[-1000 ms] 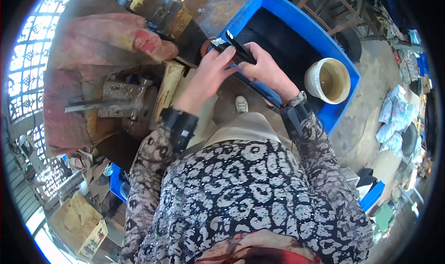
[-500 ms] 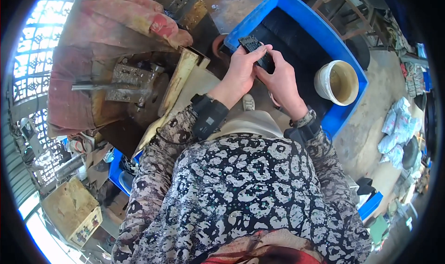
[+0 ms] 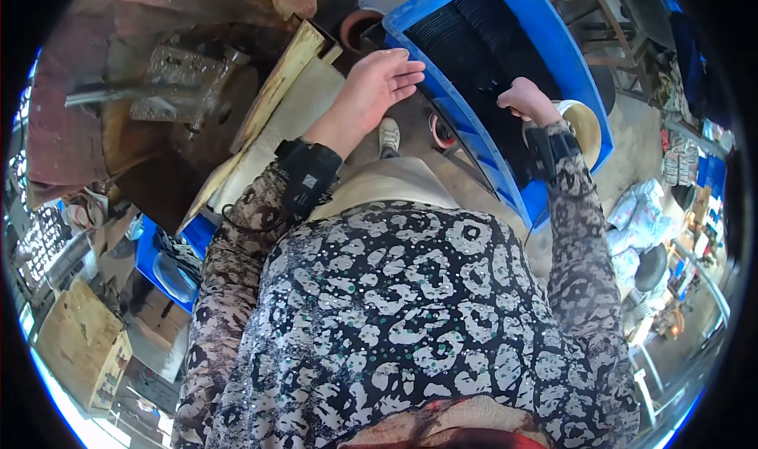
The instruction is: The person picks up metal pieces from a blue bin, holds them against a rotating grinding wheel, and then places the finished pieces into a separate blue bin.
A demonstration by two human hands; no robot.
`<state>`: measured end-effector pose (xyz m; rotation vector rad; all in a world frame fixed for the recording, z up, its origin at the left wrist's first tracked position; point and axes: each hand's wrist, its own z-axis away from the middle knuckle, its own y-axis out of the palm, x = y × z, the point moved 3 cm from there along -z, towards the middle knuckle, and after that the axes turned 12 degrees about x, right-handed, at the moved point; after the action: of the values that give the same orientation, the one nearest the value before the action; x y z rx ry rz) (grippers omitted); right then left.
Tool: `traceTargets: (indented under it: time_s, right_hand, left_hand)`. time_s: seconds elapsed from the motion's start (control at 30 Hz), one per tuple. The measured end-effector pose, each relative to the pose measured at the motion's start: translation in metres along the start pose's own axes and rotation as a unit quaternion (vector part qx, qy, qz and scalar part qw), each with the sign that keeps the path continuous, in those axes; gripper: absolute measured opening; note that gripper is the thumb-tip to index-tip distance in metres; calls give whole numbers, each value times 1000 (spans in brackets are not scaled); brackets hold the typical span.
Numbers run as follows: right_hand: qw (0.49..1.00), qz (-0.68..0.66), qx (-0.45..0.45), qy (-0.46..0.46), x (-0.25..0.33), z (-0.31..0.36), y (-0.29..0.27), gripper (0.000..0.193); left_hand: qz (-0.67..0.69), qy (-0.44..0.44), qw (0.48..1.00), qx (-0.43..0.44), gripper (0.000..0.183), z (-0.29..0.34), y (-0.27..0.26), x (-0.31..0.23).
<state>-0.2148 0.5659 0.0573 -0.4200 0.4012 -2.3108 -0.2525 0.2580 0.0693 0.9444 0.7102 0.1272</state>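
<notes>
My left hand (image 3: 376, 91) is held up in front of me beside the bin's near-left edge, fingers stretched out and nothing in it. Over the blue plastic bin (image 3: 591, 54) reaches my right hand (image 3: 529, 102), its fingers curled closed and pointing left. Anything in its fingertips is lost against the dark contents. Black thin pieces (image 3: 454, 35) lie packed in ridged rows in the far part of the bin. Next to my right wrist is a whitish bucket (image 3: 586, 132), partly hidden by the wrist and sleeve.
At left stands a dirty machine with a metal block (image 3: 178, 82) and a bar. A worn yellowish panel edge (image 3: 272, 90) runs between it and me. A reddish round container (image 3: 359, 29) sits behind. White-blue sacks (image 3: 639, 216) lie on the floor at right.
Both hands were together on a small dark rectangular block. They have parted: the left went leftward with its fingers opened, the right moved right over the bin. The view has shifted too.
</notes>
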Motion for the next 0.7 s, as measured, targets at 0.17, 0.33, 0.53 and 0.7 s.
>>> traceTargets:
  time_s: [0.17,0.33,0.53,0.7]
  right_hand:
    - [987,143,51,-48,-5,-22,-6,28]
    - [970,240,28,-38,-10,-21,-4,26]
    - [998,67,-2,20,-24,-16,11,26]
    - [990,-124,-44,-40,20,39,22,24]
  left_hand:
    - [-21,17,999,-34,25,17,-2,1]
    - [-31,20,999,-27,25,20,4,1]
    - [-30,-66,997,36,22,11,14,12]
    - [-10,-146,985,91,27,-11,29,31]
